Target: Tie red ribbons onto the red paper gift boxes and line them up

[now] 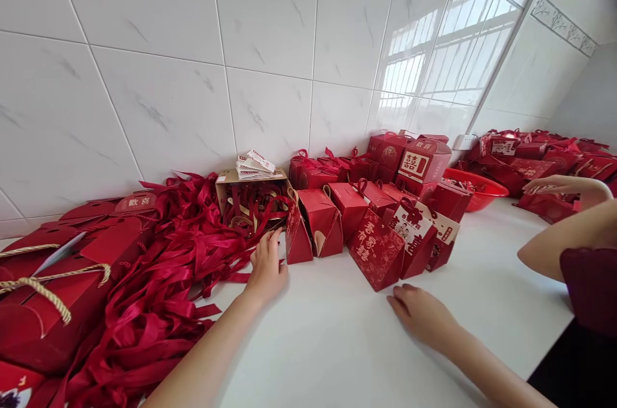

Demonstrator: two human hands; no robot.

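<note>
My left hand (267, 266) reaches between the ribbon pile and a narrow red gift box (297, 228), with its fingers extended near the box's left side. It appears to hold nothing; whether it touches the box is unclear. My right hand (419, 311) rests on the white tabletop with its fingers loosely bent, just in front of a red gift box with white Chinese characters (378, 250). Beside that box stand a red box with a printed figure (413, 234) and another with a cream label (442, 241). A red box with a cut-out front (322, 225) stands behind my left hand.
A heap of dark red ribbons (164, 292) lies at left, beside red boxes with gold rope handles (48, 292). A cardboard box (222, 193) holds ribbon loops, with paper strips (255, 165) on top. At right are a red basin (482, 193), piled red boxes and another person's arm (554, 244).
</note>
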